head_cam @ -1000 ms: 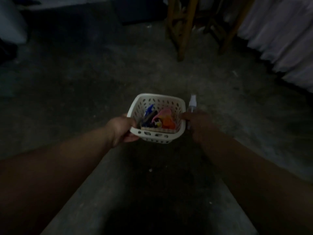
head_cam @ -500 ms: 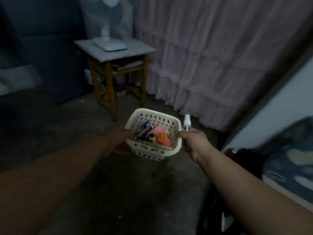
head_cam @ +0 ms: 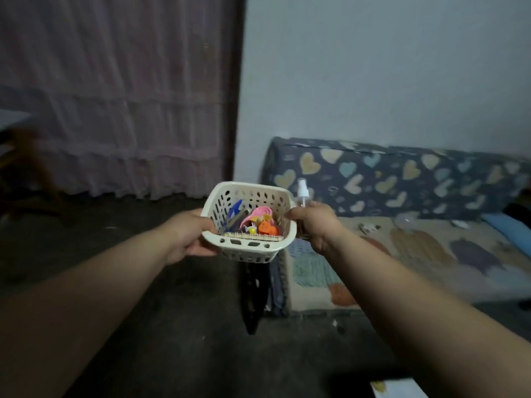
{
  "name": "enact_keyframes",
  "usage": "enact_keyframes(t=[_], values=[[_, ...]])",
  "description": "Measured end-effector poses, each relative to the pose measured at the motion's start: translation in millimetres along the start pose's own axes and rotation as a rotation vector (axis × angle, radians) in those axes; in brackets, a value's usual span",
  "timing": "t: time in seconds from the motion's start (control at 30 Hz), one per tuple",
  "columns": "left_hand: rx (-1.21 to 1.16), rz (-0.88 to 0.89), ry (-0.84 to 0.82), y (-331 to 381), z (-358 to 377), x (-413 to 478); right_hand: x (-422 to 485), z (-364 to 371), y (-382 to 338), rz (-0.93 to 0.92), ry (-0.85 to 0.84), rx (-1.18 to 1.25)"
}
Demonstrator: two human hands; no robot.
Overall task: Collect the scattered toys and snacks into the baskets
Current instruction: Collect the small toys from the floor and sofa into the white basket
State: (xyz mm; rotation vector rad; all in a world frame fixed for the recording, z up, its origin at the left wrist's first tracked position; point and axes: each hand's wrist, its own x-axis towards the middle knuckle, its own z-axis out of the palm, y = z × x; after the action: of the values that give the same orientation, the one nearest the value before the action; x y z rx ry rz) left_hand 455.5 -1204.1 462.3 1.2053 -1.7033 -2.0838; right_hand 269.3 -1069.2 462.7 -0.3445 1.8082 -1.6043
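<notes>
Holds a white perforated basket [head_cam: 250,249] up off the dark floor [head_cam: 186,326], level between both hands. Grips its left wall with the left hand [head_cam: 186,237], thumb against the side near the rim, fingers curled underneath. Closes the right hand [head_cam: 314,225] round a small clear spray bottle [head_cam: 301,193], white nozzle poking up just outside the basket's right rim, thumb pressed against that rim. Carries inside the basket a pink toy [head_cam: 260,212], an orange piece [head_cam: 267,228] just below it, something blue [head_cam: 236,206] toward the left wall, and a spiral-bound pad [head_cam: 253,237] lying along the near wall; cannot make out the smaller bits among them. Faces a low sofa [head_cam: 402,173] draped in a heart-print cover, beyond and to the right of the basket, with a pale wall [head_cam: 373,67] behind it and a pinkish curtain [head_cam: 115,110] to the left.
</notes>
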Motion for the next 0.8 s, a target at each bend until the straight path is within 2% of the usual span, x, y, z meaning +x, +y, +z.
enact_keyframes(t=[0.07, 0.23, 0.27, 0.43, 0.6, 0.8], values=[[0.049, -0.019, -0.095, -1.9, 60.4, 3.8, -14.1, -64.7, 9.0, 0.018, 0.107, 0.042], [0.114, -0.062, -0.222, -16.7, 163.8, 8.8, -38.7, -168.4, 34.2, 0.076, 0.269, 0.098], [0.135, -0.079, -0.267, -24.0, 204.3, 8.8, -47.9, -208.3, 43.7, 0.076, 0.314, 0.120], [0.184, -0.081, -0.321, -35.4, 292.8, 12.3, -69.8, -292.8, 54.7, 0.063, 0.380, 0.144], [0.237, -0.108, -0.451, -50.2, 410.6, 5.2, -115.4, -400.6, 71.4, 0.080, 0.547, 0.215], [0.250, -0.166, -0.587, -81.5, 517.2, -13.0, -162.9, -490.9, 104.4, 0.154, 0.732, 0.232]])
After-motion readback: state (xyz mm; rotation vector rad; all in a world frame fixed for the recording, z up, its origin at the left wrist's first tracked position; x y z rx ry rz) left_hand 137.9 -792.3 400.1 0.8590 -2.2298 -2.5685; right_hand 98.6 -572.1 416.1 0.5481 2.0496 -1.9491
